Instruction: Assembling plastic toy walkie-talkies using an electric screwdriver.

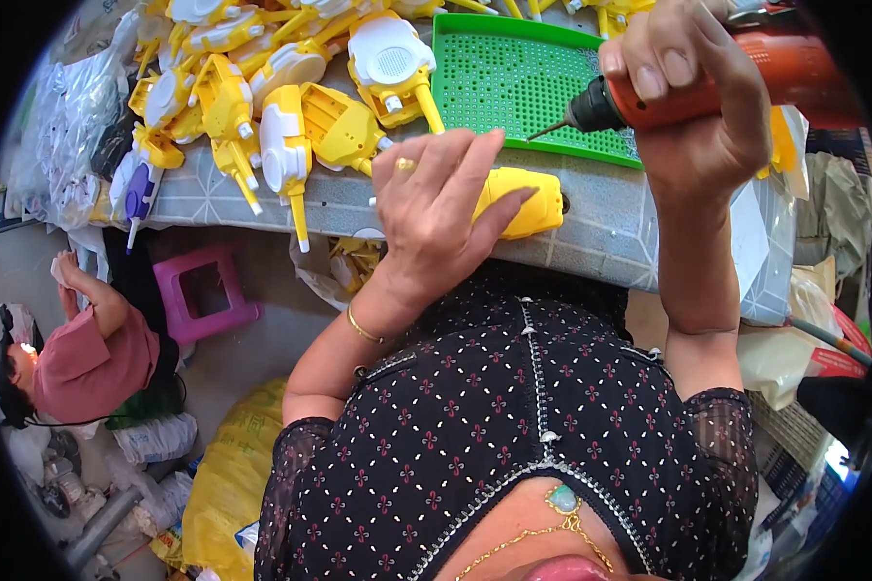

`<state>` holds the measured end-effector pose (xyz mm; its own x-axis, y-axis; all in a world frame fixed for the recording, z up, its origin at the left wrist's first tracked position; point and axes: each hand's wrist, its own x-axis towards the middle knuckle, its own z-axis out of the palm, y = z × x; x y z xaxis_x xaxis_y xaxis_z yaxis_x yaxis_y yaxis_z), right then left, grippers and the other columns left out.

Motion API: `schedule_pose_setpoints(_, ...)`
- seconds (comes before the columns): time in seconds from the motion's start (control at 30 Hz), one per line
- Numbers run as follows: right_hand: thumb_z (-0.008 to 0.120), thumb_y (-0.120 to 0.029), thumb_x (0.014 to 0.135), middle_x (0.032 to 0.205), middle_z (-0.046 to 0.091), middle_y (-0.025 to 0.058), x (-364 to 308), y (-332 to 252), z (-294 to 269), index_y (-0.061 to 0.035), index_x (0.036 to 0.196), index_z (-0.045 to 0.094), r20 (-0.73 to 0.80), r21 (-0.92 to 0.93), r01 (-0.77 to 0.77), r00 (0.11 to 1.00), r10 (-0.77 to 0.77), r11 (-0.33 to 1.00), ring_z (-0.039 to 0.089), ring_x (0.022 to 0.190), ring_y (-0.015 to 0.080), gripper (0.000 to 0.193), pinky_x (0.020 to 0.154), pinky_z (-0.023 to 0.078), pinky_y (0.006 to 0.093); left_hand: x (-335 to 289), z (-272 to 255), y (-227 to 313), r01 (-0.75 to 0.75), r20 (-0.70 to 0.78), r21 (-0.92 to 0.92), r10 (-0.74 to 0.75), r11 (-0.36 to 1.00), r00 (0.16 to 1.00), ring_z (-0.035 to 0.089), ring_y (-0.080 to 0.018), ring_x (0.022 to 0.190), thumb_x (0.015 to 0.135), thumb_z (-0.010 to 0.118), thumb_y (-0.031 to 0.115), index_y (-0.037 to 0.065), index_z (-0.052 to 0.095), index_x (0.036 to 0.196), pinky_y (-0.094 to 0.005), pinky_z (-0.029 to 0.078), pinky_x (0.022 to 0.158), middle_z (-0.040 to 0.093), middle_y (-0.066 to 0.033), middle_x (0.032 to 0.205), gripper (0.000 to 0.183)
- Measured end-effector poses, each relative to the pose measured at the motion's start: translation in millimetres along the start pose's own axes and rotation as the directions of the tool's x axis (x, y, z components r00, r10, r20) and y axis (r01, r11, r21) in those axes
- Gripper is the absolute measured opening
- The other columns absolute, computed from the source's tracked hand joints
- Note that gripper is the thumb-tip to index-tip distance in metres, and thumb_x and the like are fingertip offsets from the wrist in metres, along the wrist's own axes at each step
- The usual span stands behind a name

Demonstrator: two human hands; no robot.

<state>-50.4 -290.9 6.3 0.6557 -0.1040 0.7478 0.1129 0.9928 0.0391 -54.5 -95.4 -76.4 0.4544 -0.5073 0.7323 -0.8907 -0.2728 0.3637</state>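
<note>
My right hand [693, 97] is wrapped round an orange-red electric screwdriver [673, 97] with a black nose. Its thin bit [549, 130] points left, over the near part of a green perforated tray [528, 82] that bears many tiny pieces, likely screws. Across a yellow plastic toy body [533, 203] at the table's front edge lies my left hand [441, 208], holding it down with thumb and fingers. The hand covers much of the toy. A pale tip pokes out left of the hand.
Yellow-and-white toy pieces [392, 58] are heaped left of the tray, some overhanging the edge of the grey table [606, 223]. One purple piece [140, 194] lies far left. On the floor are a pink stool [179, 290] and yellow bags [233, 474]. Another person [97, 358] sits at left.
</note>
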Motion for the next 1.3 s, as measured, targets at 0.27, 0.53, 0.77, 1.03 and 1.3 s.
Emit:
schedule_pose_setpoints(0.27,0.07,-0.019,0.091,0.067,0.053,0.0027,-12,22,70,-0.0078,0.105,0.052,-0.345,-0.685,-0.11,0.919,-0.188,0.72,0.057,0.055,0.0149,0.025,0.063,0.056,0.0349,14,9,8,-0.079,-0.119,-0.005,0.078,0.997,0.99,0.062,-0.0214,0.075,0.076,0.084,0.018,0.01,0.073,0.087,-0.0372,0.04,0.078,0.066,-0.0015,0.084,0.018)
schedule_pose_setpoints(0.53,0.074,-0.019,0.088,0.066,0.055,0.0044,-17,32,87,-0.0075,0.104,0.051,-0.439,-0.887,-0.315,0.803,-0.403,0.337,0.059,0.054,0.0161,0.03,0.062,0.058,0.0355,12,3,13,0.028,-0.1,-0.093,-0.037,0.995,0.994,0.062,-0.0215,0.071,0.076,0.083,0.013,0.009,0.073,0.08,-0.0363,0.04,0.077,0.068,-0.0023,0.078,0.012)
schedule_pose_setpoints(0.77,0.074,-0.019,0.088,0.066,0.054,0.0048,-16,36,86,-0.0063,0.103,0.051,-0.448,-0.886,-0.334,0.794,-0.411,0.321,0.058,0.053,0.0166,0.03,0.062,0.057,0.0359,13,1,12,0.033,-0.089,-0.098,-0.042,0.995,0.995,0.062,-0.021,0.072,0.078,0.084,0.008,0.007,0.074,0.08,-0.0345,0.041,0.074,0.069,-0.0036,0.079,0.01)
schedule_pose_setpoints(1.03,0.073,-0.017,0.089,0.066,0.053,0.0054,-15,35,82,-0.0056,0.101,0.051,-0.448,-0.884,-0.33,0.798,-0.403,0.33,0.057,0.054,0.0169,0.028,0.063,0.056,0.0361,14,3,10,0.051,-0.076,-0.105,-0.059,0.993,0.995,0.062,-0.0213,0.071,0.078,0.084,0.008,0.007,0.074,0.08,-0.0351,0.04,0.073,0.069,-0.0041,0.079,0.011)
schedule_pose_setpoints(1.3,0.073,-0.016,0.09,0.067,0.055,0.0057,-17,33,75,-0.0056,0.103,0.052,-0.464,-0.871,-0.328,0.792,-0.397,0.365,0.058,0.054,0.0175,0.027,0.063,0.057,0.0355,11,8,7,0.083,-0.076,-0.119,-0.092,0.989,0.993,0.063,-0.0229,0.071,0.078,0.083,0.013,0.01,0.071,0.079,-0.0373,0.04,0.075,0.066,-0.0031,0.077,0.012)
